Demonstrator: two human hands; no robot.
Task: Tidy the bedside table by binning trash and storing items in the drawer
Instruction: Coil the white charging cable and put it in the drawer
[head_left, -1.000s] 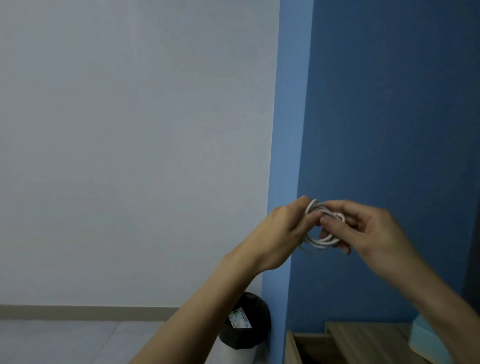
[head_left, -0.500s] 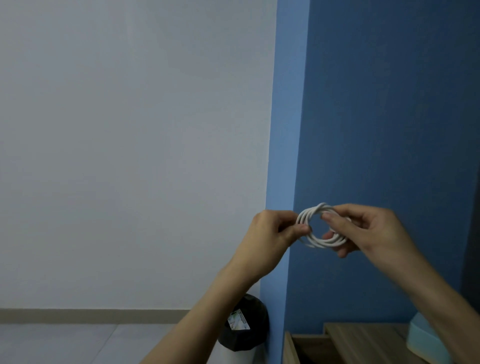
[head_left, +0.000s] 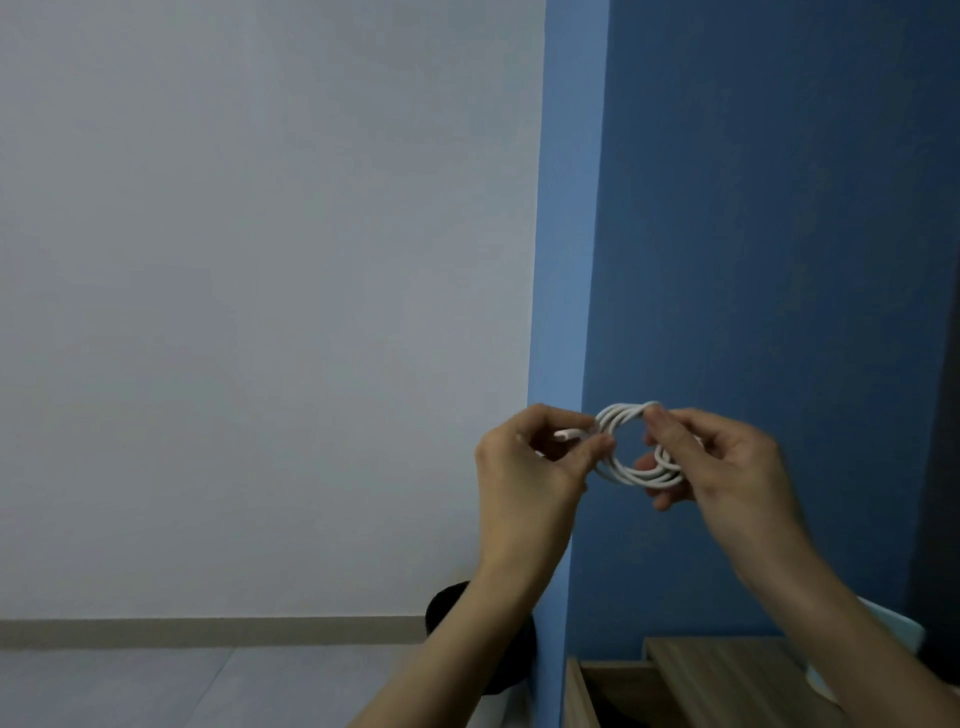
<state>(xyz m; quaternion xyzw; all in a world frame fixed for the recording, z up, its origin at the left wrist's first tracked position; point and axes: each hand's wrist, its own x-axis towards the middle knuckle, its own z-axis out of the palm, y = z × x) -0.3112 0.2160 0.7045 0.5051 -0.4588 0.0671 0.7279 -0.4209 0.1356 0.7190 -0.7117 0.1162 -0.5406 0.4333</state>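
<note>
A white cable (head_left: 631, 472) is wound into a small coil and held up in front of the blue wall. My left hand (head_left: 524, 478) pinches the coil's left side, with the cable's end plug between thumb and fingers. My right hand (head_left: 727, 467) grips the coil's right side from above, fingers through the loop. Low at the right, the wooden bedside table (head_left: 727, 675) shows its top, and its drawer (head_left: 582, 696) stands pulled open, its inside dark.
A bin with a black bag (head_left: 447, 613) stands on the floor left of the table, partly behind my left forearm. A pale blue object (head_left: 898, 634) sits on the table's right side. A white wall meets a blue wall corner (head_left: 563, 312).
The coil has opened from a tight bundle into a clear round loop. My left hand has shifted left to the coil's edge and now holds the plug end; view tilted slightly.
</note>
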